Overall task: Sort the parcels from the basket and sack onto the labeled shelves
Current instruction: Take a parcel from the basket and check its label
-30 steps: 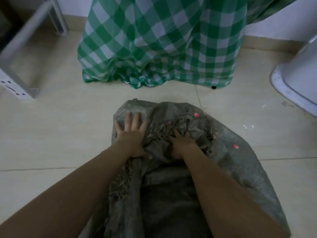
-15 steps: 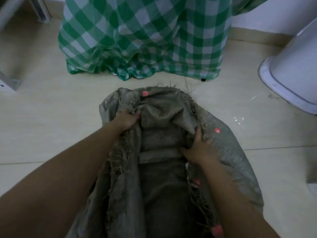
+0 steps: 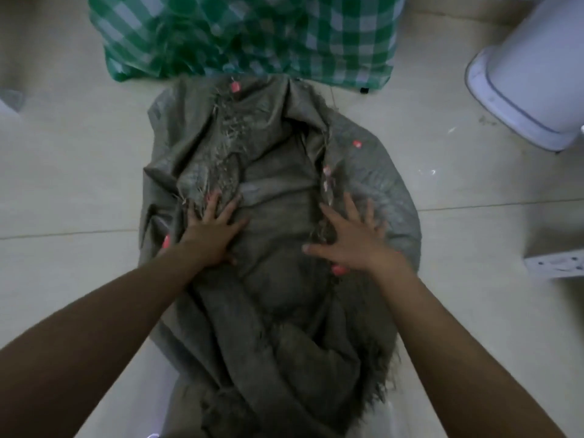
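Your left hand (image 3: 212,229) and right hand (image 3: 350,240) lie flat, fingers spread, on the crumpled grey woven sack (image 3: 278,248) on the floor; no parcel visible, sorting seemingly barely begun.

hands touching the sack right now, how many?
2. Left hand flat on the sack's frayed left edge; right hand spread flat on its right edge. No parcel visible.
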Available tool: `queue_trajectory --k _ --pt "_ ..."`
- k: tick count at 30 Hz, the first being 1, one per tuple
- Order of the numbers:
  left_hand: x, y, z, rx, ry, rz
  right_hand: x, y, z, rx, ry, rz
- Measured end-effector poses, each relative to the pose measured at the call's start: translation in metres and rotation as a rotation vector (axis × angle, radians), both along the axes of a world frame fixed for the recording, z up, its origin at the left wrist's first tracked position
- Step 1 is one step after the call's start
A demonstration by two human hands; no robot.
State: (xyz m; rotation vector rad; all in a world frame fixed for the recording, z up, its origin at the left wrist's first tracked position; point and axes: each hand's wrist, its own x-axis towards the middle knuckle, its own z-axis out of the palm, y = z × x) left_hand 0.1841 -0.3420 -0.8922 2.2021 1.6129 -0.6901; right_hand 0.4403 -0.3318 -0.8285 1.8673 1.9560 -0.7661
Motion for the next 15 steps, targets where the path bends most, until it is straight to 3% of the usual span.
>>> queue_trajectory --k 3,5,8,12,15 --pt "0.002 0.004 0.003 -0.028 -0.033 0.008 0.035 -0.051 -0.006 -0.331 -0.113 -0.051" --pt "0.01 -0.003 0.013 -0.034 -0.025 0.024 0.036 -0.075 -0.024 -0.366 -0.068 -0.036" --pt "0.029 -0.031 0.033 -0.066 -0.021 -0.02 0.031 -0.089 -0.049 -0.208 -0.047 -0.061" --pt "0.045 -0.083 0.039 -0.453 -0.151 -0.085 0.027 -0.09 -0.042 0.094 0.112 -0.307" --pt "0.042 -0.109 0.01 -0.309 -0.085 -0.254 0.011 -0.105 -0.013 0.086 0.313 -0.319"
